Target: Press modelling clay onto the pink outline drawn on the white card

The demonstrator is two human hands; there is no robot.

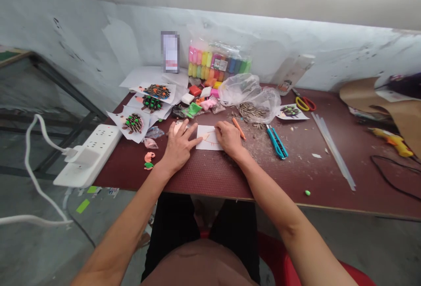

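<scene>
A small white card (210, 146) lies on the table in front of me, with a thin orange line drawing and a pale peach patch, perhaps clay, on its left part. My left hand (177, 149) is open, fingers spread; its thumb reaches onto the card's left side by the patch. Under its fingertips is a pale lump (180, 128), partly hidden. My right hand (229, 137) rests on the card's right edge with fingers bent and drawn together; what they hold, if anything, is hidden. An orange marker (238, 128) lies just right of that hand.
Finished hedgehog pictures (133, 123) and a white power strip (95, 152) lie left. Clay packs (217, 64) and a bag of seed-like pieces (251, 110) stand behind. To the right are a blue cutter (276, 141), scissors (305, 103), glue sticks (333, 150) and a yellow glue gun (393, 141).
</scene>
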